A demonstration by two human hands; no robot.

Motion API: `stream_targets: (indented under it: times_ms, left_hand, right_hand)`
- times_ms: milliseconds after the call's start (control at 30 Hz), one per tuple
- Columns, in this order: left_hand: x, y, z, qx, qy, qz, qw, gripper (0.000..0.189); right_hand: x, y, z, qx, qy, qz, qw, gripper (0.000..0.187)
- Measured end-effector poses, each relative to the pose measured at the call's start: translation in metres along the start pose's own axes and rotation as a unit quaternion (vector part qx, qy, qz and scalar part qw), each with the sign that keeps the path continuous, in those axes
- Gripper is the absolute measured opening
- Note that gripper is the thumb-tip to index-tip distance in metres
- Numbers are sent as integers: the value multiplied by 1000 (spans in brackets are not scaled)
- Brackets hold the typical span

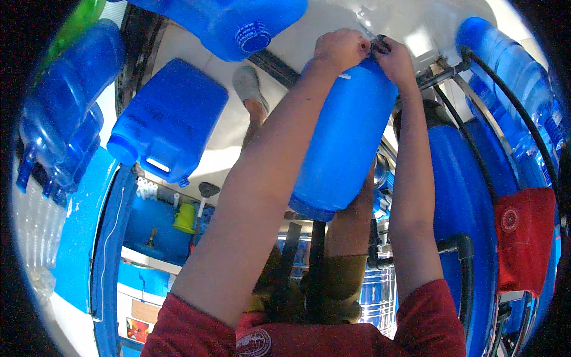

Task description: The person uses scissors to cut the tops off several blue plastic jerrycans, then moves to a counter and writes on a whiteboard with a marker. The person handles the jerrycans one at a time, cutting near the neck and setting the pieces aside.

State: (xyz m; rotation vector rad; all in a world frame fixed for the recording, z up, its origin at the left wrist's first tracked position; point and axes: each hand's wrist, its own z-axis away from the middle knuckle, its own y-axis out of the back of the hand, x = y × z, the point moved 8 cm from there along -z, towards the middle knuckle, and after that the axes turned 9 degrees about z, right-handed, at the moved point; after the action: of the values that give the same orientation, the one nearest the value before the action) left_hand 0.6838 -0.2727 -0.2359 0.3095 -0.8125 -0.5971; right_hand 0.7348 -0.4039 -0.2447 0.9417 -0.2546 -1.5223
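Note:
A large blue plastic container (pixel 350 129) stands tilted in front of me, between my arms. My left hand (pixel 341 51) is curled at its far end, knuckles up. What lies inside those fingers is hidden. Beside it, my right hand (pixel 396 64) pinches a small dark fitting (pixel 380 44) between thumb and fingers, at the same end of the container. A small white piece (pixel 344 76) shows on the container's side below my left wrist.
A blue jerrycan (pixel 178 111) with a handle is at left, and another capped blue container (pixel 254 26) is above. Clear blue water bottles (pixel 67 107) crowd the far left. At right are a black tubular frame (pixel 513 98), a blue drum (pixel 455 178) and a red cloth (pixel 524 236).

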Motion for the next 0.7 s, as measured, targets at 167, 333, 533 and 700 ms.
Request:
stream_targets:
  times_ms: [167, 333, 533, 700]
  left_hand:
    - [-18, 5, 5, 36, -70, 20, 997, 36]
    - [-29, -2, 3, 50, -144, 19, 988, 38]
    - [-27, -8, -1, 49, -158, 8, 986, 38]
    - [-39, -5, 10, 77, -65, 95, 990, 45]
  right_hand:
    - [-13, -4, 4, -28, 93, 3, 995, 33]
    - [-20, -1, 3, -50, 119, 32, 991, 39]
    - [-25, 1, -3, -19, 41, 73, 996, 35]
    - [-26, -2, 2, -22, 41, 132, 990, 36]
